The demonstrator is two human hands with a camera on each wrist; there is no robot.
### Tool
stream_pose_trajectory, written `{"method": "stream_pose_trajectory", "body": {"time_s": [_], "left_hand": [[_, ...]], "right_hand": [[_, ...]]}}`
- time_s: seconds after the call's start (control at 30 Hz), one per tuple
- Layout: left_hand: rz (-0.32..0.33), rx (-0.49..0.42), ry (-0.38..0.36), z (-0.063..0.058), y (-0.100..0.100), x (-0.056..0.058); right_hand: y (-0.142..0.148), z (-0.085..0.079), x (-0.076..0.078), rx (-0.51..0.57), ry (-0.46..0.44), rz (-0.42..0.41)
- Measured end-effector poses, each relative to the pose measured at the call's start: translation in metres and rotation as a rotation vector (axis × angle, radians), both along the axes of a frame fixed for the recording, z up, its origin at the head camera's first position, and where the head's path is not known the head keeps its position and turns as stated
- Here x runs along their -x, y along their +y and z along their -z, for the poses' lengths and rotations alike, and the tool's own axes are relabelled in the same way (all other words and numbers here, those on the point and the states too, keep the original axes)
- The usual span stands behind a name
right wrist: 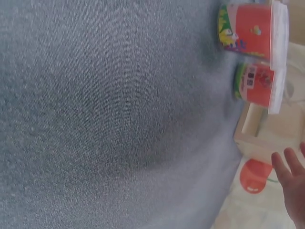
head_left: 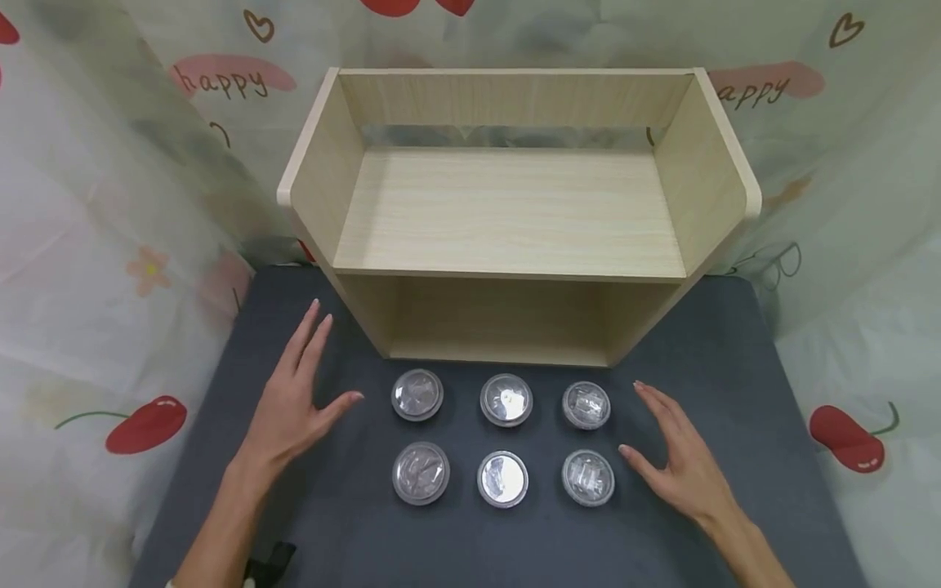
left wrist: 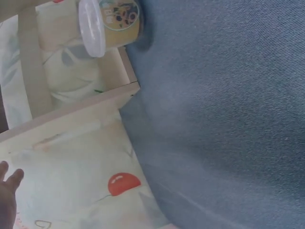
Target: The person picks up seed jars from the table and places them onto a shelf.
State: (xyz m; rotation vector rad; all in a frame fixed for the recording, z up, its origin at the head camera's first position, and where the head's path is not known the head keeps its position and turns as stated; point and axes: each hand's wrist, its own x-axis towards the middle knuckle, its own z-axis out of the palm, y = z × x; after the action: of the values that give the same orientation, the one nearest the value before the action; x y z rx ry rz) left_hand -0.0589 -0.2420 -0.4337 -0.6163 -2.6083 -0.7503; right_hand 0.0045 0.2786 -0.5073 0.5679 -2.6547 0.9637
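Observation:
Several round lidded tubs stand in two rows on the dark cloth. My left hand (head_left: 290, 408), fingers spread, is left of the back-left tub (head_left: 417, 395) and the front-left tub (head_left: 421, 474), touching neither. To the right, my right hand (head_left: 680, 457) holds nothing and lies beside the front-right tub (head_left: 588, 478) and the back-right tub (head_left: 586, 406). The middle column has a back tub (head_left: 506, 400) and a front tub (head_left: 503, 479). A yellowish labelled tub (left wrist: 121, 21) shows in the left wrist view, and a red labelled tub (right wrist: 250, 28) in the right wrist view.
A pale wooden two-level shelf (head_left: 515, 212) stands behind the tubs on the cloth-covered table (head_left: 507, 551). A printed curtain (head_left: 95, 286) surrounds the table at the back and sides. Something black (head_left: 272, 563) lies by the left forearm.

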Motion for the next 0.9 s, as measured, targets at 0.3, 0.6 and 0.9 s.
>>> {"method": "stream_pose_trajectory", "body": {"time_s": [0.3, 0.6, 0.9], "left_hand": [[0.025, -0.106, 0.094, -0.016, 0.000, 0.008], [0.046, -0.112, 0.187, -0.041, -0.004, 0.022], [0.073, -0.168, 0.251, -0.060, -0.003, 0.034]], "right_hand": [[-0.013, -0.002, -0.003, 0.147, 0.027, -0.083], [-0.041, -0.024, -0.015, 0.317, 0.023, -0.168], [-0.051, -0.029, -0.023, 0.318, -0.023, -0.197]]}}
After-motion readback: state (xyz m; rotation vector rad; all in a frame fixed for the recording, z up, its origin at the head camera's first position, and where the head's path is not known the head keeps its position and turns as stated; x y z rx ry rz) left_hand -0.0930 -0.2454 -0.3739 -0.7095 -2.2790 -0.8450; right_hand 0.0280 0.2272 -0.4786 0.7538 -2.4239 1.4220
